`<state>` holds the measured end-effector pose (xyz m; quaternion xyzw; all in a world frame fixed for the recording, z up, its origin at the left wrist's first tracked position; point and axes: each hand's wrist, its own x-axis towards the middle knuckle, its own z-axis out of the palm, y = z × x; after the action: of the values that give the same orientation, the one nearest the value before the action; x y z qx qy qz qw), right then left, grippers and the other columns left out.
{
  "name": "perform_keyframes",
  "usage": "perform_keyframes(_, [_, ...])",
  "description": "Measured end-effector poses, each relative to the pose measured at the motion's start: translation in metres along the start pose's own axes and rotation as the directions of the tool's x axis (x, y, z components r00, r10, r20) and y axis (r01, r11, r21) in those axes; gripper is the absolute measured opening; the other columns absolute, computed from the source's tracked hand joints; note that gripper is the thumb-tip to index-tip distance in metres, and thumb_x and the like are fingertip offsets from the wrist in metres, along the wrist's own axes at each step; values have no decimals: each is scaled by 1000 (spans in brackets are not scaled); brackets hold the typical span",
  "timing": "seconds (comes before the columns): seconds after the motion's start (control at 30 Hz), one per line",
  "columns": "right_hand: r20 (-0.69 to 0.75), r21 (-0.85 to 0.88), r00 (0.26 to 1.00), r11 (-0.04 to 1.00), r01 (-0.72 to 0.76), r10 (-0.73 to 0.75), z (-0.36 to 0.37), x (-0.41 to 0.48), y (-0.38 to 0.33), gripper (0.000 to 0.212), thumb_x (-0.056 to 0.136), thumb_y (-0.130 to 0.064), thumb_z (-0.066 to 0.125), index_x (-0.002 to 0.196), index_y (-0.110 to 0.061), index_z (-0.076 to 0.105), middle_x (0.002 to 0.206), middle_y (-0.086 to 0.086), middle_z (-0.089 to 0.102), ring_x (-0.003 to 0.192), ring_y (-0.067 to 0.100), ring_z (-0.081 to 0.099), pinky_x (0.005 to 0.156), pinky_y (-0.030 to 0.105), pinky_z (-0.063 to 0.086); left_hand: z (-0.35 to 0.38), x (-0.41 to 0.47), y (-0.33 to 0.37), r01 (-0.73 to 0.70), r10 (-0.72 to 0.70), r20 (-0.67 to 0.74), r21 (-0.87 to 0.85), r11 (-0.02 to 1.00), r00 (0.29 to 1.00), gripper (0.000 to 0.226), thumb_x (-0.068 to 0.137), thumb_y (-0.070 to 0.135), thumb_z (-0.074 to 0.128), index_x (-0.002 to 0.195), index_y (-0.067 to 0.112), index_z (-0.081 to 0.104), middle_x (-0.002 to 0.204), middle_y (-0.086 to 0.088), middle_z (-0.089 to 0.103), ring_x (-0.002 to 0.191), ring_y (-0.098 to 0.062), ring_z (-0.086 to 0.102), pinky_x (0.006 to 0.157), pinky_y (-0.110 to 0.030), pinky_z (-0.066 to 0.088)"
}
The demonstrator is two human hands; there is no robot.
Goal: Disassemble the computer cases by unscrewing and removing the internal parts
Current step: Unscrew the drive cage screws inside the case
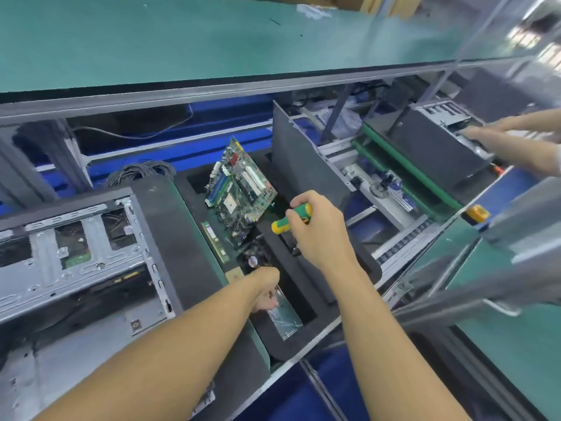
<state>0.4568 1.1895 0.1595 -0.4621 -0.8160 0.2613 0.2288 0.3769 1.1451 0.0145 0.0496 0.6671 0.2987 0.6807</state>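
An open grey computer case lies at the left, its metal drive cage facing up. A black foam tray in the middle holds a green motherboard leaning upright, a memory stick and a clear bag in a lower pocket. My right hand is closed on a green and yellow screwdriver above the tray. My left hand reaches down into the pocket by the bag, fingers curled around something small that I cannot make out.
A green-topped shelf runs overhead. A dark panel stands upright right of the tray. Another person's hands work on a second case at the far right. A coil of black cable lies behind the left case.
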Motion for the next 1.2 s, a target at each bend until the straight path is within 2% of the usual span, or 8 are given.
perform_keyframes(0.17, [-9,7,1000,1000,12,-12,-6,0,10,6,98,-25,61,104,-24,59,100,-3,58,73,6,53,60,14,33,5,8,1,85,-84,73,-10,996,994,67,103,32,31,158,3,6,166,-12,10,153,-29,13,121,-40,21])
perform_keyframes(0.3, [-18,2,999,999,38,-38,-6,5,9,8,98,-24,62,105,-22,61,97,-6,55,71,2,50,62,9,35,4,7,4,62,-57,106,-47,997,993,67,102,37,35,159,9,10,166,-9,14,152,-28,19,120,-42,23])
perform_keyframes(0.4, [-30,36,998,997,63,-62,-2,10,1,13,97,-26,65,108,-23,59,91,-8,58,73,6,53,61,15,36,-5,-17,14,-44,29,176,81,996,984,40,93,37,50,125,13,52,121,-9,61,104,-21,63,84,-31,49])
perform_keyframes(0.5, [-115,200,991,976,84,-62,2,16,-21,19,93,-32,70,107,-27,58,81,-12,61,70,-2,56,59,7,40,-27,-48,22,-300,280,124,187,936,952,16,97,18,50,102,6,60,88,-8,67,65,-17,67,53,-25,48])
perform_keyframes(0.63, [-145,353,978,916,191,-148,16,22,-68,17,91,-41,69,97,-27,61,76,-20,64,69,-4,59,60,6,41,-73,-101,15,-494,498,59,264,828,865,19,96,6,45,97,9,63,70,0,66,49,-9,57,41,-20,38])
perform_keyframes(0.83, [36,379,941,876,298,-336,63,16,-137,20,98,-46,59,99,-27,52,73,-15,62,62,3,54,56,17,42,-168,-153,-36,-520,535,-91,149,841,840,16,100,13,49,103,11,65,80,-2,73,59,-13,59,44,-24,42])
perform_keyframes(1.03, [202,464,859,818,338,-470,114,-3,-187,16,103,-35,52,109,-22,46,72,-7,54,60,3,55,55,15,40,-254,-163,-125,-205,187,-232,-55,977,954,25,90,28,62,103,8,71,94,-12,76,73,-21,70,63,-33,54])
perform_keyframes(1.2, [287,473,804,807,354,-521,143,-16,-212,9,106,-24,49,108,-17,44,73,-9,50,60,-10,58,54,8,38,-277,-142,-146,-475,210,-443,-659,583,872,40,92,20,69,125,0,58,117,-18,70,108,-33,69,90,-46,56])
